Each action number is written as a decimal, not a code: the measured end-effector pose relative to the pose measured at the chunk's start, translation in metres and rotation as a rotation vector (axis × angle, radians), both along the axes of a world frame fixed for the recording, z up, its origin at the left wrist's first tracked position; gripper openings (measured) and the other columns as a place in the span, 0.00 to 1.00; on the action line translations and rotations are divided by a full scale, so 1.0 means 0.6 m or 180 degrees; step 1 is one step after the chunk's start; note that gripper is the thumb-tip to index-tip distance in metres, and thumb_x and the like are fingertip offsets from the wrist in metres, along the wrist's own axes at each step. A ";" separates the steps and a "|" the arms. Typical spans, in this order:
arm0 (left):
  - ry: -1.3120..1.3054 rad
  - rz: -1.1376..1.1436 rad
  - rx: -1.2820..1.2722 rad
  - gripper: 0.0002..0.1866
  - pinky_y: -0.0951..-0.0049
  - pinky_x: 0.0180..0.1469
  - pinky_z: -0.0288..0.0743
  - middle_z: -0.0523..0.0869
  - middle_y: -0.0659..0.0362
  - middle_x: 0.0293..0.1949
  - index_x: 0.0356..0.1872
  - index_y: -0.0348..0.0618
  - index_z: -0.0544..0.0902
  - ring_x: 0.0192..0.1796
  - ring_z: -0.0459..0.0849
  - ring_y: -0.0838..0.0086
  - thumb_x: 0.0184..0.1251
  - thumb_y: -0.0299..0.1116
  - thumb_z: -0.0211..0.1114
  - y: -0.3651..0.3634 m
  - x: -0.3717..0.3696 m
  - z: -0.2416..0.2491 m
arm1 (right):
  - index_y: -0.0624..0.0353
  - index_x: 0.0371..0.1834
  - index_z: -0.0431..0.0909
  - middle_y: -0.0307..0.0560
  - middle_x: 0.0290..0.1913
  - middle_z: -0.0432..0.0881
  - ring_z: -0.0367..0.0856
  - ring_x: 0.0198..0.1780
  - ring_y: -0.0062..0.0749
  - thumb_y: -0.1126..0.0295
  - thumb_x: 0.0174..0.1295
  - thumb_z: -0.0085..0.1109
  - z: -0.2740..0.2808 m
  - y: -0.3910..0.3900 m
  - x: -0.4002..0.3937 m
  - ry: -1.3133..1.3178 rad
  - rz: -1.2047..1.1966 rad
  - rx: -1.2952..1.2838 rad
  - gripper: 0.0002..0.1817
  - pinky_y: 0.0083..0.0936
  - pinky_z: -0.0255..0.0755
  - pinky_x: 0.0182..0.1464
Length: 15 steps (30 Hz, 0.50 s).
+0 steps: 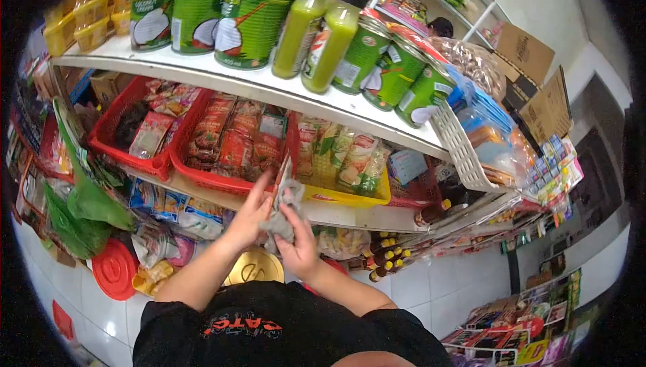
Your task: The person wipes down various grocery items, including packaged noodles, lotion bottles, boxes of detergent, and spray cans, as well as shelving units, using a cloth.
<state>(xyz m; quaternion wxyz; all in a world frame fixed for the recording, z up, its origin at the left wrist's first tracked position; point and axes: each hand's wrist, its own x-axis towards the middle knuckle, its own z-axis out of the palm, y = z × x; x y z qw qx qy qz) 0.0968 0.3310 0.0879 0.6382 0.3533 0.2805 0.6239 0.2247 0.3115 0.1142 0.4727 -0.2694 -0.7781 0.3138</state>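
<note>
A crumpled grey cloth [281, 222] is between my hands, in front of the shelf. My right hand [298, 244] has its fingers wrapped on the cloth. My left hand [254, 212] holds a thin flat packet [280, 177] upright against the cloth, its fingers partly blurred. Just behind my hands are a red basket [222, 182] of red packets and a yellow basket [346, 195] with more packets.
Above, a white shelf [269, 91] bears green cans [254, 20] and green bottles [330, 47]. Another red basket [124, 155] stands at the left. Green plastic bags [94, 205] hang left. Below are a red lid [113, 270], a gold lid [254, 268] and dark bottles [381, 271].
</note>
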 end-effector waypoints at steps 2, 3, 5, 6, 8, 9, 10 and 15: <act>0.0017 -0.0432 0.0281 0.26 0.71 0.56 0.63 0.68 0.55 0.56 0.63 0.43 0.55 0.56 0.68 0.72 0.65 0.34 0.49 -0.017 0.013 -0.042 | 0.64 0.57 0.62 0.66 0.64 0.52 0.50 0.66 0.55 0.79 0.47 0.48 -0.023 0.010 0.000 -0.0268 0.0038 0.0401 0.28 0.37 0.45 0.65; 0.0482 -0.0311 0.0622 0.25 0.71 0.56 0.64 0.68 0.55 0.56 0.63 0.44 0.56 0.57 0.68 0.71 0.66 0.35 0.48 -0.032 0.026 -0.079 | 0.65 0.54 0.65 0.67 0.62 0.55 0.54 0.64 0.58 0.81 0.42 0.47 -0.021 0.021 0.001 -0.0363 -0.0100 0.0921 0.28 0.40 0.49 0.64; 0.0033 -0.0380 0.0392 0.23 0.70 0.56 0.64 0.67 0.55 0.57 0.62 0.44 0.57 0.57 0.68 0.71 0.67 0.36 0.46 -0.045 0.039 -0.078 | 0.64 0.53 0.66 0.68 0.61 0.56 0.56 0.63 0.59 0.81 0.42 0.47 -0.032 0.043 0.002 -0.0265 -0.0253 0.1283 0.28 0.40 0.52 0.63; -0.0915 -0.0599 -0.0177 0.23 0.69 0.57 0.64 0.67 0.55 0.57 0.62 0.44 0.58 0.58 0.68 0.70 0.67 0.36 0.46 -0.052 0.045 -0.051 | 0.64 0.52 0.67 0.68 0.61 0.57 0.57 0.62 0.60 0.81 0.42 0.47 -0.030 0.053 0.004 -0.0229 -0.0406 0.1495 0.27 0.40 0.53 0.63; -0.1107 -0.0495 -0.0300 0.22 0.66 0.59 0.62 0.69 0.55 0.57 0.61 0.45 0.60 0.58 0.68 0.68 0.67 0.39 0.44 -0.060 0.037 -0.036 | 0.63 0.53 0.67 0.66 0.60 0.59 0.58 0.62 0.59 0.80 0.43 0.50 -0.013 0.056 0.004 -0.0396 -0.0588 0.0927 0.27 0.39 0.55 0.62; -0.0995 -0.0414 -0.0464 0.22 0.66 0.60 0.61 0.69 0.56 0.57 0.60 0.45 0.62 0.58 0.68 0.68 0.67 0.41 0.44 -0.057 0.028 -0.043 | 0.62 0.53 0.67 0.66 0.60 0.59 0.58 0.62 0.59 0.80 0.44 0.51 -0.020 0.052 -0.004 -0.0360 -0.0560 0.0699 0.27 0.39 0.55 0.62; -0.0884 -0.0303 -0.0634 0.23 0.65 0.61 0.60 0.69 0.56 0.57 0.59 0.44 0.63 0.59 0.68 0.67 0.66 0.44 0.44 -0.055 0.019 -0.051 | 0.62 0.53 0.67 0.65 0.61 0.59 0.58 0.62 0.58 0.80 0.44 0.52 -0.030 0.046 -0.015 -0.0319 -0.0502 0.0461 0.27 0.39 0.54 0.62; -0.1408 0.0347 -0.0003 0.24 0.67 0.58 0.63 0.71 0.54 0.54 0.58 0.39 0.63 0.55 0.70 0.69 0.70 0.45 0.38 -0.033 -0.031 -0.077 | 0.58 0.54 0.66 0.62 0.60 0.60 0.57 0.63 0.55 0.81 0.42 0.50 -0.057 0.003 -0.058 -0.0363 0.0680 0.0977 0.29 0.40 0.51 0.64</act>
